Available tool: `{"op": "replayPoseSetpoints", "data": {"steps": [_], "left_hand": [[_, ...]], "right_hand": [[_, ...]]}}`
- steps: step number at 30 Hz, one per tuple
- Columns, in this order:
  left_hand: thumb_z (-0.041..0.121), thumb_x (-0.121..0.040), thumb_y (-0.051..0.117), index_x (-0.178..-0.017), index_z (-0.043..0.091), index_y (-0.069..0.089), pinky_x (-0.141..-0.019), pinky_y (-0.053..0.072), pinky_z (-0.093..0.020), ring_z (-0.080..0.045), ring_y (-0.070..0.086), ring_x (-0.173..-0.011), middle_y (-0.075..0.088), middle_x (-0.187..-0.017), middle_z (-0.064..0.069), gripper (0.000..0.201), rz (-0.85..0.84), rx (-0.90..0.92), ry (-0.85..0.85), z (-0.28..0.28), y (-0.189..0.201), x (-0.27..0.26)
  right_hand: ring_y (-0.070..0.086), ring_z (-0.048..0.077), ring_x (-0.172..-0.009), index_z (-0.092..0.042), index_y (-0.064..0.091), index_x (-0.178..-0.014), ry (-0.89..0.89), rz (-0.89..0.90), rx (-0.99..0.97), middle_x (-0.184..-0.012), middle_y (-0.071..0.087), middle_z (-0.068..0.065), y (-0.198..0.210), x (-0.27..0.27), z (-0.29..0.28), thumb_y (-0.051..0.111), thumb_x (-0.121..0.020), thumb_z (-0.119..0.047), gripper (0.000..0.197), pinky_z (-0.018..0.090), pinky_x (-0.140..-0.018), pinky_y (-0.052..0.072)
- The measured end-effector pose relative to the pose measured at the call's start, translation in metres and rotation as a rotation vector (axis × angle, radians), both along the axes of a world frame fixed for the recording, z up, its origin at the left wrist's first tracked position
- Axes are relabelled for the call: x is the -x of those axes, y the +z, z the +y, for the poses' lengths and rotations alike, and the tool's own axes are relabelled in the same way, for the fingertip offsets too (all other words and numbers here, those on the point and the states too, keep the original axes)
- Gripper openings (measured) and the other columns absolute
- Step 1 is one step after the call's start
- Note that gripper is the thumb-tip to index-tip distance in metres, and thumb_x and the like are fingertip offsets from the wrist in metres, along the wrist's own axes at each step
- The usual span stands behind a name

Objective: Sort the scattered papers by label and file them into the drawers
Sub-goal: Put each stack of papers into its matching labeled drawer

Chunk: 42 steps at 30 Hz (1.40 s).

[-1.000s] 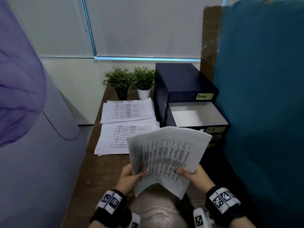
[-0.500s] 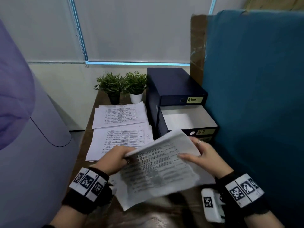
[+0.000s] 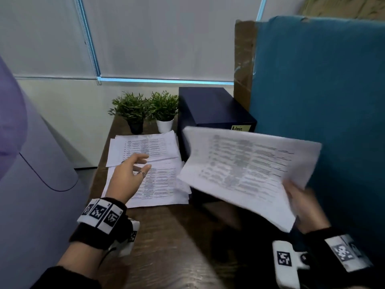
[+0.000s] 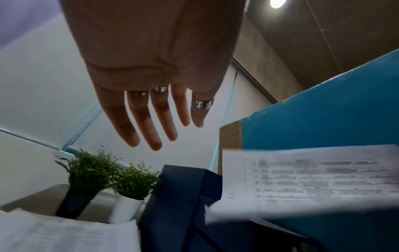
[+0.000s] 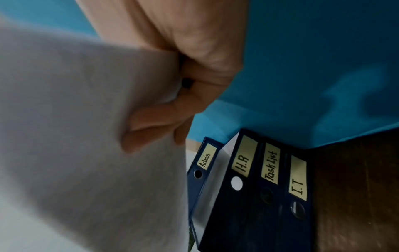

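Note:
My right hand (image 3: 300, 197) grips a sheaf of printed papers (image 3: 245, 170) by its near right corner and holds it in the air over the dark blue drawer unit (image 3: 208, 109). The sheaf hides the pulled-out drawer in the head view. In the right wrist view my fingers (image 5: 155, 122) curl under the sheaf (image 5: 86, 136), and the drawer fronts read Admin (image 5: 206, 160), H.R (image 5: 242, 162), Task List (image 5: 271, 165) and I.T (image 5: 298, 184). My left hand (image 3: 133, 170) hovers open, fingers spread, above two paper stacks (image 3: 154, 176) on the wooden desk (image 3: 166, 236).
Two small potted plants (image 3: 145, 109) stand at the back of the desk beside the drawer unit. A blue partition (image 3: 325, 101) closes the right side. A pale purple rounded surface (image 3: 31, 184) borders the desk on the left. A window blind (image 3: 156, 38) hangs behind.
My left hand has let go of the sheaf and moved left over the desk stacks. My right hand alone has carried the sheaf up and right, over the drawer unit.

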<state>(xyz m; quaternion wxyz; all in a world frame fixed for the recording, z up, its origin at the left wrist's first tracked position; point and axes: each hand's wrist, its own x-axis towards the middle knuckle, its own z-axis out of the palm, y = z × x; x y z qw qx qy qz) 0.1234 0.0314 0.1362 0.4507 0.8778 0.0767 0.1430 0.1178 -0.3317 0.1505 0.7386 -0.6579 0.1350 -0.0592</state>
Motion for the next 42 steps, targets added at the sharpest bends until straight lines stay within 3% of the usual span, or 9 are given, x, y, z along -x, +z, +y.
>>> {"op": "replayPoseSetpoints", "data": {"steps": [6,12,17,20,25,30,35,40,42], "left_hand": [[0.030,-0.090,0.055,-0.114,0.022,0.057,-0.080,0.042,-0.027,-0.016,0.058,-0.093,0.060,-0.111,0.001,0.025,0.101,-0.008,-0.203,-0.057,-0.003,-0.034],[0.039,-0.093,0.045,-0.144,0.023,0.026,-0.114,0.022,-0.029,-0.018,0.028,-0.138,0.030,-0.150,-0.003,0.056,0.171,-0.123,-0.539,-0.121,-0.017,-0.065],[0.045,-0.094,0.039,-0.146,0.021,0.016,-0.112,0.027,-0.034,-0.022,0.025,-0.139,0.031,-0.150,-0.009,0.063,0.262,-0.229,-0.541,-0.141,-0.031,-0.092],[0.049,-0.093,0.036,-0.146,0.019,0.013,-0.104,0.036,-0.037,-0.028,0.039,-0.130,0.044,-0.139,-0.016,0.066,0.249,-0.182,-0.455,-0.140,-0.041,-0.101],[0.036,-0.093,0.046,-0.142,0.018,0.026,-0.109,0.028,-0.029,-0.017,0.026,-0.140,0.027,-0.152,-0.001,0.056,0.202,-0.322,-0.468,-0.135,-0.060,-0.099],[0.025,-0.095,0.044,-0.134,0.024,0.042,-0.099,0.037,-0.025,-0.013,0.034,-0.135,0.017,-0.155,0.012,0.039,0.118,-0.321,-0.480,-0.130,-0.075,-0.097],[-0.003,-0.086,0.039,-0.127,0.026,0.052,-0.079,0.047,-0.024,-0.013,0.053,-0.119,0.029,-0.149,0.019,0.052,0.070,-0.251,-0.421,-0.128,-0.083,-0.101],[0.026,-0.091,0.047,-0.133,0.019,0.047,-0.097,0.043,-0.028,-0.011,0.042,-0.122,0.047,-0.140,0.000,0.042,-0.167,-0.326,-0.362,-0.138,-0.095,-0.102],[0.039,-0.090,0.038,-0.137,0.022,0.039,-0.097,0.042,-0.036,-0.018,0.041,-0.123,0.048,-0.139,-0.001,0.050,-0.147,-0.429,-0.365,-0.141,-0.095,-0.106]], "right_hand": [[0.052,0.006,-0.032,-0.008,0.059,-0.079,-0.096,0.120,0.036,-0.040,0.060,-0.005,-0.001,-0.006,-0.005,0.040,-0.087,-0.002,0.021,0.013,-0.034,0.039],[0.029,0.002,-0.022,-0.012,0.040,-0.061,-0.104,0.196,0.012,-0.029,0.035,-0.004,-0.012,-0.030,0.012,0.028,-0.085,0.001,0.029,0.006,-0.031,0.021],[0.040,0.014,-0.049,-0.008,0.040,-0.066,-0.062,0.255,-0.071,-0.063,0.040,0.009,-0.013,-0.078,0.035,0.028,-0.090,0.006,0.031,0.011,-0.035,0.033],[0.045,0.016,-0.038,-0.007,0.044,-0.069,-0.081,0.249,-0.114,-0.063,0.046,0.011,-0.017,-0.113,0.051,0.022,-0.085,0.013,0.033,0.008,-0.031,0.030],[0.051,0.007,-0.024,-0.005,0.040,-0.070,-0.056,0.309,-0.153,-0.060,0.050,0.016,-0.027,-0.151,0.062,0.026,-0.091,0.012,0.030,0.012,-0.029,0.040],[0.059,0.016,-0.065,-0.003,0.049,-0.089,0.059,0.245,-0.196,-0.084,0.057,0.011,-0.037,-0.142,0.058,0.045,-0.091,0.001,0.005,0.021,-0.046,0.055],[0.051,0.019,-0.105,-0.014,0.036,-0.128,-0.113,0.085,0.044,-0.137,0.043,0.014,-0.074,-0.114,0.041,0.027,-0.087,0.011,0.049,0.017,-0.068,0.050],[0.036,0.014,-0.131,-0.017,0.012,-0.148,0.064,0.109,0.047,-0.153,0.024,0.002,-0.077,-0.114,0.036,0.020,-0.087,0.016,0.070,0.034,-0.103,0.040],[0.027,0.017,-0.140,-0.016,0.010,-0.148,0.066,0.112,0.058,-0.156,0.017,0.002,-0.075,-0.122,0.034,0.019,-0.088,0.014,0.069,0.033,-0.100,0.041]]}}
